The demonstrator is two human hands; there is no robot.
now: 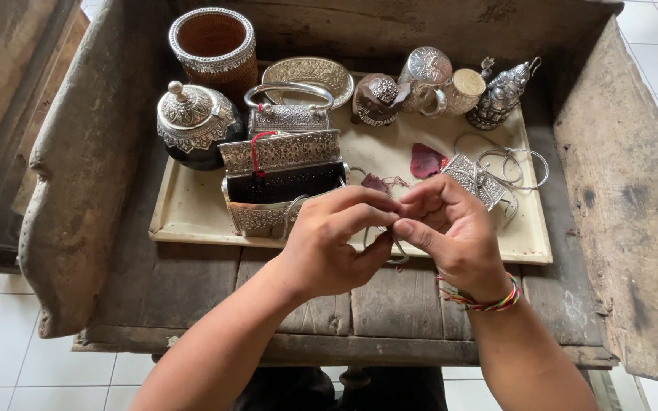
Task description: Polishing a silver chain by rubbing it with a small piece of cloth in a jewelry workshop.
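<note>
My left hand [334, 240] and my right hand [451, 228] meet over the front edge of a cream tray [192, 209]. Together their fingertips pinch a thin silver wire loop [397, 255], mostly hidden by the fingers. Just behind my left hand stands an open embossed silver box-purse [279, 179] with a dark inside and a red cord. A small embossed silver piece [475, 179] lies right behind my right hand, beside loose wire rings [513, 164]. My right wrist wears a multicoloured braided bracelet.
The tray rests in an old wooden trough [626, 198]. At its back stand a lidded silver-topped bowl [192, 122], a woven basket with silver rim [215, 46], an oval silver dish [308, 76], several small silver vessels [436, 84] and dark red petals [426, 161]. White floor tiles surround it.
</note>
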